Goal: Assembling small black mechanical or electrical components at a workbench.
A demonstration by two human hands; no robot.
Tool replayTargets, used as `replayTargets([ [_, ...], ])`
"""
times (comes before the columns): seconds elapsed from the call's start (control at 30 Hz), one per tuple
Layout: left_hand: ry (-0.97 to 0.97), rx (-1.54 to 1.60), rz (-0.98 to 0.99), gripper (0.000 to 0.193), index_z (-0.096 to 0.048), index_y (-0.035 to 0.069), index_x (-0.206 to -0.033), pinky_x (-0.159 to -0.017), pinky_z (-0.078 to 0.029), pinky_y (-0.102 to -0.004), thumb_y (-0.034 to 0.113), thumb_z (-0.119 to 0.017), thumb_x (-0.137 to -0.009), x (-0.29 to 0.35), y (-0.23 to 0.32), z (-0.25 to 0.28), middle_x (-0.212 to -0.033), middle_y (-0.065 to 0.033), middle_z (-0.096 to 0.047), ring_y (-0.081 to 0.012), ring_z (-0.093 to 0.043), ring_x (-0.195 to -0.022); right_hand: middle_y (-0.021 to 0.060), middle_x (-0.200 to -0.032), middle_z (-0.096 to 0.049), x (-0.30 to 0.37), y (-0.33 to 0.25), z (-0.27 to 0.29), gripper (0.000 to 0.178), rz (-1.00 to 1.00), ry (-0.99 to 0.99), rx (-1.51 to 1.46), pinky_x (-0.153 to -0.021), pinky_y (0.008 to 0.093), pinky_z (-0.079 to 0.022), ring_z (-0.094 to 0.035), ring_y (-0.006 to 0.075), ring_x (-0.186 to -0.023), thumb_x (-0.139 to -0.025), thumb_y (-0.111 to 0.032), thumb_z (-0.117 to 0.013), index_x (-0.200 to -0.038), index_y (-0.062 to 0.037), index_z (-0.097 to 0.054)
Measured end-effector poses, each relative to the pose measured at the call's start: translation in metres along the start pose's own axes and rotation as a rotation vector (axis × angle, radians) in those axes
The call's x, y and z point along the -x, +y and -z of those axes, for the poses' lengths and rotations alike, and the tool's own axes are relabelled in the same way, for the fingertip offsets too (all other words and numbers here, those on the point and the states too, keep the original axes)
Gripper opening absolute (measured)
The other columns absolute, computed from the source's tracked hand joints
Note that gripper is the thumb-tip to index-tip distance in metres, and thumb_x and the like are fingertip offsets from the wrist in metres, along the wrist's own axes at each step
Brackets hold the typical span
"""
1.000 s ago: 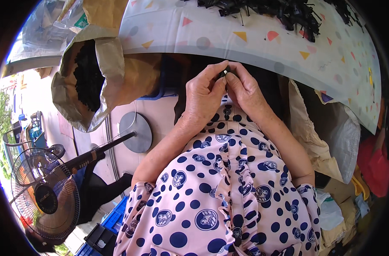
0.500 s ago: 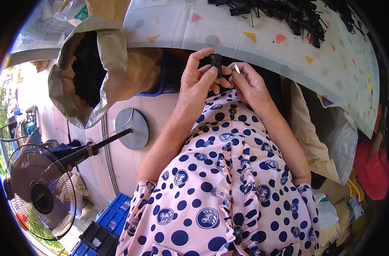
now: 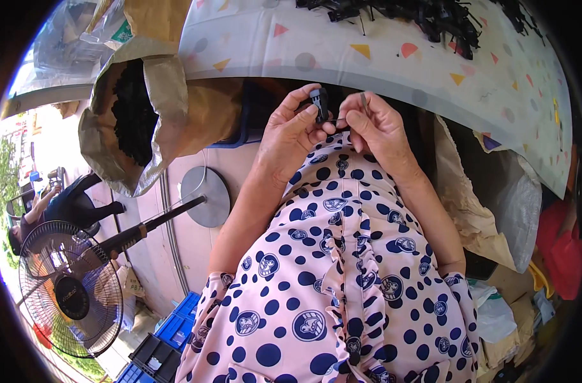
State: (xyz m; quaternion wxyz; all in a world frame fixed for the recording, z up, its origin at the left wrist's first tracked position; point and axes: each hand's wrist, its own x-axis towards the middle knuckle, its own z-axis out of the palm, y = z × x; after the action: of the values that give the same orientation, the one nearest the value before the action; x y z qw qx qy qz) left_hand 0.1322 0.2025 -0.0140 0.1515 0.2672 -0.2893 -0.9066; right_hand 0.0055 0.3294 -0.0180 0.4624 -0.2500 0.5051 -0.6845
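The left grip [image 3: 291, 127] is closed on a small black part [image 3: 318, 103], pinching it between thumb and fingers so that it stands roughly upright just short of the surface's near edge, in front of the person's body. The right grip [image 3: 377, 127], just beside it, is clenched with thumb against forefinger around a thin greyish strip [image 3: 364, 103], whose end sticks up above the fingers. A fine dark line spans the gap between the two; what it belongs to is too small to tell. Below lies a pale pink shirt [image 3: 272, 255] with navy dots and round emblems. Beyond the grips, the surface [image 3: 253, 51] wears a white cover printed with coloured shapes, and a heap of black pieces [image 3: 425, 25] sits near its far side. To the left, an open sack [image 3: 168, 105] holds more black material [image 3: 134, 118]; farther out are a fan [image 3: 71, 297], blue crates [image 3: 176, 322] and another person in dark clothing [image 3: 80, 204]. On the right stands an open paper bag [image 3: 466, 204], with red cloth [image 3: 559, 249] past it.
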Motion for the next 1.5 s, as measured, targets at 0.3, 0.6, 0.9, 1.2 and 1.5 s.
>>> replayTargets([
  [0.3,-0.074,-0.407,-0.022,0.038,-0.049,0.004,-0.129,-0.055,-0.048,-0.0166,0.006,-0.056,-0.092,0.009,-0.005,-0.020,-0.096,-0.0076,-0.063,-0.0101,-0.063,-0.069,-0.0088,-0.069,-0.050,-0.007,0.006,0.008,0.017,-0.133,0.006,-0.102,-0.043,0.0142,-0.023,-0.034,-0.0019,-0.050,-0.093,-0.024,-0.061,-0.099,-0.0082,-0.060],
  [0.6,-0.040,-0.911,-0.163,0.041,-0.046,0.001,-0.127,-0.056,-0.046,-0.0181,-0.003,-0.055,-0.088,0.013,-0.015,-0.023,-0.084,-0.0034,-0.060,-0.0064,-0.058,-0.066,-0.0099,-0.065,-0.046,-0.004,0.005,0.007,0.014,-0.206,-0.018,-0.006,-0.043,0.0154,-0.022,-0.032,-0.0015,-0.050,-0.092,-0.023,-0.062,-0.090,-0.0090,-0.059],
  [0.9,-0.039,-0.799,-0.286,0.033,-0.041,0.002,-0.117,-0.058,-0.050,-0.0236,-0.006,-0.051,-0.087,0.008,-0.015,-0.007,-0.080,-0.0078,-0.059,-0.0106,-0.061,-0.066,-0.0059,-0.067,-0.042,0.001,0.002,-0.005,0.026,-0.120,-0.062,0.308,-0.053,0.0171,-0.032,-0.036,0.0028,-0.059,-0.101,-0.027,-0.045,-0.093,-0.0039,-0.054],
  [1.2,-0.018,-0.881,-0.348,0.024,-0.040,0.002,-0.109,-0.059,-0.051,-0.0284,-0.006,-0.049,-0.088,0.009,-0.011,-0.001,-0.080,-0.0121,-0.058,-0.0182,-0.062,-0.069,-0.0012,-0.079,-0.052,-0.007,0.006,-0.017,0.022,-0.080,-0.114,0.482,-0.057,0.0203,-0.040,-0.046,0.0043,-0.066,-0.101,-0.020,-0.042,-0.104,-0.0006,-0.052],
  [1.5,0.149,-1.192,-0.450,0.028,-0.043,0.005,-0.109,-0.068,-0.048,-0.0445,-0.005,-0.052,-0.084,0.013,-0.012,-0.007,-0.087,-0.0237,-0.060,-0.0440,-0.059,-0.081,0.0015,-0.068,-0.048,-0.013,0.017,-0.021,0.017,-0.032,-0.094,0.560,-0.056,0.0238,-0.040,-0.045,0.0087,-0.060,-0.100,-0.018,-0.045,-0.102,-0.0021,-0.052],
])
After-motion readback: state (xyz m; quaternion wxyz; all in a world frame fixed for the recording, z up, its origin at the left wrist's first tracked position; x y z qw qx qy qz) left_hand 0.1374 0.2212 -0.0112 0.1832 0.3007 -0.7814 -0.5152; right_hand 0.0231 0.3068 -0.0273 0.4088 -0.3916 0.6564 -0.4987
